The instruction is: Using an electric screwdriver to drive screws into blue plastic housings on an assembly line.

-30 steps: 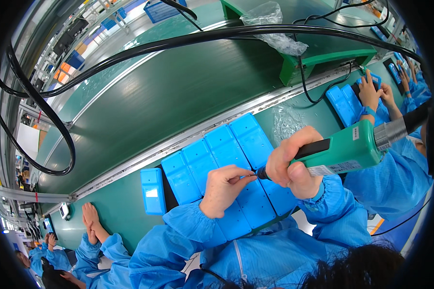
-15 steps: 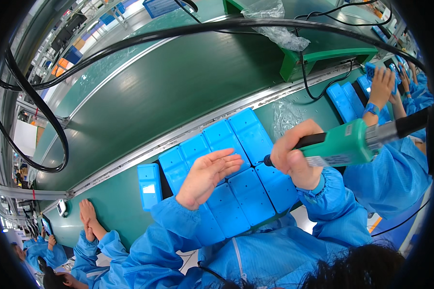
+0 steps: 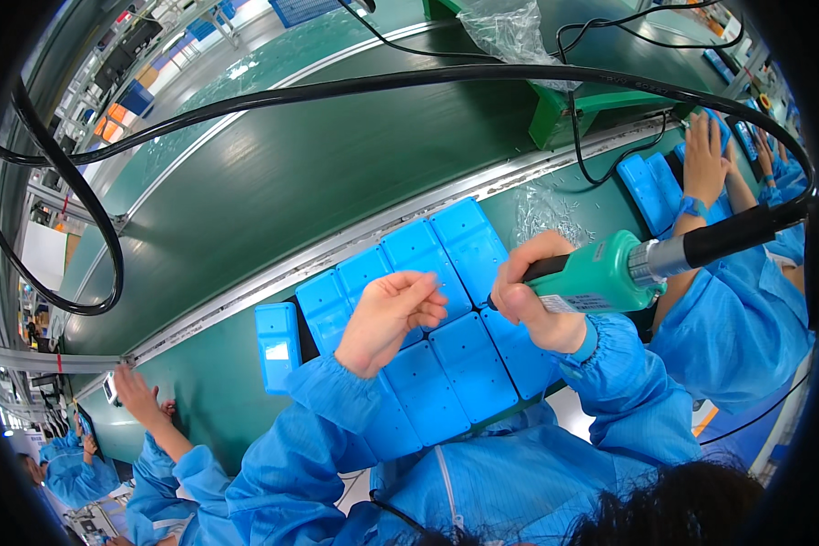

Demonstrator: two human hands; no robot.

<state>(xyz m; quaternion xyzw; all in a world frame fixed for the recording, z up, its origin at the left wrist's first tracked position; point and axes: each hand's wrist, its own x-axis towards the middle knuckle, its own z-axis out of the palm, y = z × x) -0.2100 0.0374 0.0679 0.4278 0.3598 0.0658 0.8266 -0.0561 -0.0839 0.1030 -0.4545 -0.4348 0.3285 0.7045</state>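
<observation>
Several blue plastic housings (image 3: pixel 460 359) with small holes lie side by side in two rows before me. My right hand (image 3: pixel 541 296) is wrapped round a green electric screwdriver (image 3: pixel 591 273), whose black front end points down and left over the housings. Its tip is hidden by my fingers. My left hand (image 3: pixel 389 318) hovers above the middle housings, fingers curled and thumb against the forefinger. Whatever it pinches is too small to make out. Just beyond the right hand, a clear plastic bag (image 3: pixel 541 214) lies with small screws (image 3: pixel 569 218) beside it.
A single blue housing (image 3: pixel 278 350) with a white label stands apart at left. A thick black cable (image 3: pixel 409 77) arches across the view. Beyond a metal rail runs a green conveyor belt (image 3: pixel 337 173), with a green stand (image 3: pixel 555 118) on it. Co-workers' hands (image 3: pixel 705 164) are at right and left.
My left hand has gone from flat, outstretched fingers to a curled pinch. The screwdriver has shifted slightly left with my right hand. At left, a co-worker's hands have moved up and apart.
</observation>
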